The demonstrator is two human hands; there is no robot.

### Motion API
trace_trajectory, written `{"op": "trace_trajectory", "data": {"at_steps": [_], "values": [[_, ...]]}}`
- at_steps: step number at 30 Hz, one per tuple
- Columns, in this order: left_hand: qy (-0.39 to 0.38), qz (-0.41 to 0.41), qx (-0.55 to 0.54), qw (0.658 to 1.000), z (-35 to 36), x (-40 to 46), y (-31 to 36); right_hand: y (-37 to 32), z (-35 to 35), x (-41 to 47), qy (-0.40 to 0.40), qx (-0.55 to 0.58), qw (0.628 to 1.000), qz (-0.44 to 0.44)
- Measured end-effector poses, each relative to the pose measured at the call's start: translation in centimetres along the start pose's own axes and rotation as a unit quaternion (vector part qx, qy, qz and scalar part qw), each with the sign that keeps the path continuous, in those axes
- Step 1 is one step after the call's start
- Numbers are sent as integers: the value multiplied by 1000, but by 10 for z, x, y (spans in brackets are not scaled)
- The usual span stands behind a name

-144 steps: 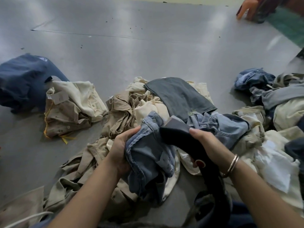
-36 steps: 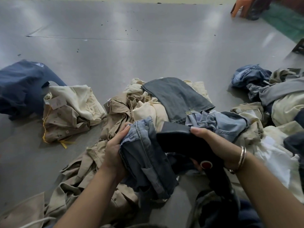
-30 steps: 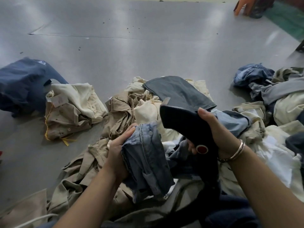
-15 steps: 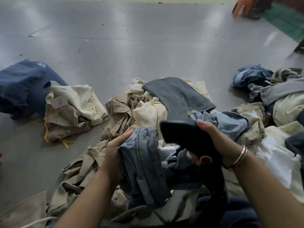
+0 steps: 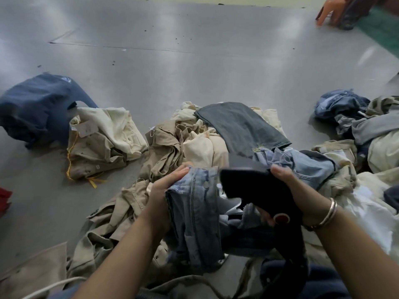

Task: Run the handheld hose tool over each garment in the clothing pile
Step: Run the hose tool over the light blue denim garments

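My left hand (image 5: 164, 190) grips a bunched light-blue denim garment (image 5: 194, 214) and holds it up above the clothing pile (image 5: 172, 145). My right hand (image 5: 289, 186) grips the black handheld hose tool (image 5: 252, 184) by its handle, a red button (image 5: 281, 218) showing under my fingers. The tool's wide black head lies against the denim's right side. Its dark hose (image 5: 295, 255) runs down toward me. A grey garment (image 5: 239, 126) lies spread on top of the beige and cream clothes in the pile.
A beige and cream garment (image 5: 101, 143) and a navy one (image 5: 36, 106) lie apart on the grey floor (image 5: 194, 61) at the left. More clothes (image 5: 367, 130) are heaped at the right. A white cord (image 5: 49, 288) crosses the bottom left. An orange stool leg (image 5: 328, 9) stands far right.
The tool's head was lifted off the denim a second ago, then came back down against it. My left hand keeps its grip on the denim and has turned it slightly.
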State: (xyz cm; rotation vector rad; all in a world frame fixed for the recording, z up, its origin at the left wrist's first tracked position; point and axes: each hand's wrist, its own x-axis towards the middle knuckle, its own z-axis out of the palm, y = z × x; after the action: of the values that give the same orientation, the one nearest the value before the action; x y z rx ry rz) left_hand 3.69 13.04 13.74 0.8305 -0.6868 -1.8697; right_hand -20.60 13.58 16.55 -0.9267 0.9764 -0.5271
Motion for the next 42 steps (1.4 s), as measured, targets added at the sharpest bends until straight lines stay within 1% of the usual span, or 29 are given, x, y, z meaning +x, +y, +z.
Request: {"op": "trace_trajectory", "data": {"at_steps": [2,3,5,7,9,11,12,13,15,17,18,19,20,22,24,26,28,30,31,32,35,37,40,42], "values": [[-44,-39,3,998,3,1,-2,0,8,1,2,-14,1000,2],[-51,-49,12,997,3,2,-4,-1,9,4,23,-9,1000,-14],[-40,-50,45,997,3,1,-7,-6,5,9,86,10,995,-47],[-28,-29,63,997,4,1,-9,-12,-2,9,100,30,993,-56],[-28,9,89,996,7,2,-10,-13,-7,3,73,29,996,-34],[-29,29,109,993,8,3,-13,-11,-4,-3,52,-16,998,20],[-36,31,110,993,8,3,-13,-9,0,-3,56,-34,997,44],[-47,32,108,993,7,3,-14,-8,4,-2,71,-46,995,59],[-58,36,119,991,7,4,-15,-8,4,4,135,-61,987,55],[-37,58,179,981,6,5,-18,-9,0,7,193,-27,980,40],[-15,81,232,969,6,6,-20,-11,-2,8,203,7,979,33],[8,112,301,947,6,7,-23,-11,-3,7,204,32,978,25],[29,147,371,916,6,6,-26,-12,-4,6,197,40,979,21],[66,201,475,854,8,4,-33,-11,-2,3,178,13,983,31],[93,230,551,797,8,2,-36,-8,5,3,163,-28,984,60],[110,256,622,732,9,2,-36,-5,10,7,156,-38,984,83],[114,284,669,678,11,2,-33,-3,10,12,180,-28,979,89],[115,298,702,637,12,2,-29,-5,8,14,210,-17,974,81],[112,297,713,625,12,2,-27,-5,7,14,213,-10,974,77],[107,292,719,621,12,2,-25,-4,7,13,203,-6,976,76],[84,283,741,604,8,3,-25,-2,17,12,155,-31,983,93],[77,273,755,591,7,3,-26,0,18,17,170,-50,980,94],[75,261,767,582,6,3,-28,-1,13,20,211,-122,967,71],[68,259,769,580,6,5,-28,-1,13,18,196,-98,972,84]]}}
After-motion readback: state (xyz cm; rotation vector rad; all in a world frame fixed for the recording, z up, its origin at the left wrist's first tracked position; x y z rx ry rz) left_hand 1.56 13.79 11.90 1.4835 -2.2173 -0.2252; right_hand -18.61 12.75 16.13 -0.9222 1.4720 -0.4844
